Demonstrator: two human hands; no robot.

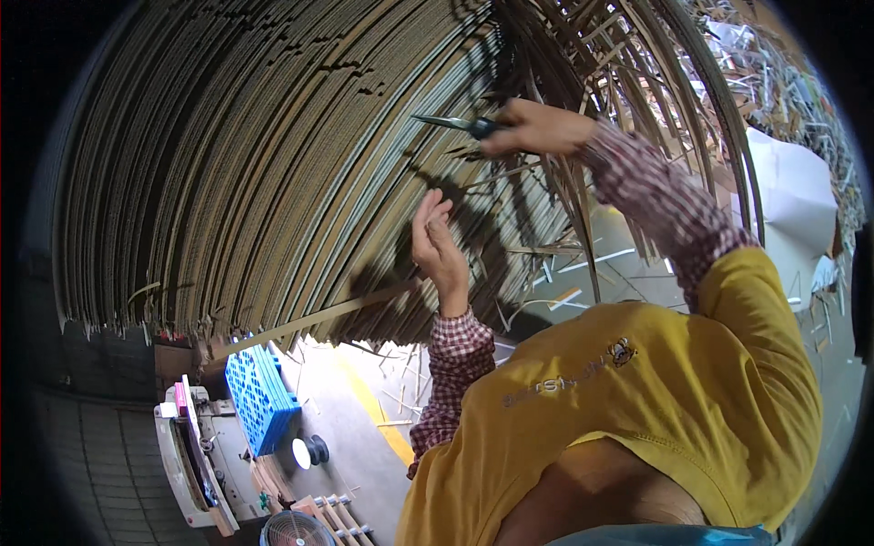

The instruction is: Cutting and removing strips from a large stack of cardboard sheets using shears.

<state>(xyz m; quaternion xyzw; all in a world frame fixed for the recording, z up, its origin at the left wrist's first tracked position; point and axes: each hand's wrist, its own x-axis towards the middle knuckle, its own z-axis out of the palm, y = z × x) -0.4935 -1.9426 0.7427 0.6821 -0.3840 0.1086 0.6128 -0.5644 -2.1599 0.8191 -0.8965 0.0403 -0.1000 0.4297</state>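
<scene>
A tall stack of brown cardboard sheets [273,155], seen edge-on, fills the upper left. My right hand [539,127] is raised against it and is shut on a blue-handled pointed cutting tool [455,122], whose dark tip points left at the sheet edges. My left hand [440,244] is lower down, fingers straight and apart, palm close to the stack and holding nothing. A long thin cardboard strip [314,320] slants out from the stack just below that hand. Both sleeves are red checked, over a yellow shirt [655,400].
Loose frayed strips [596,82] hang at the upper right beside white sheets [792,200]. On the floor below lie a blue plastic pallet [261,400], a white machine [187,464], a round fan [296,530], a yellow floor line [378,414] and scattered scrap strips.
</scene>
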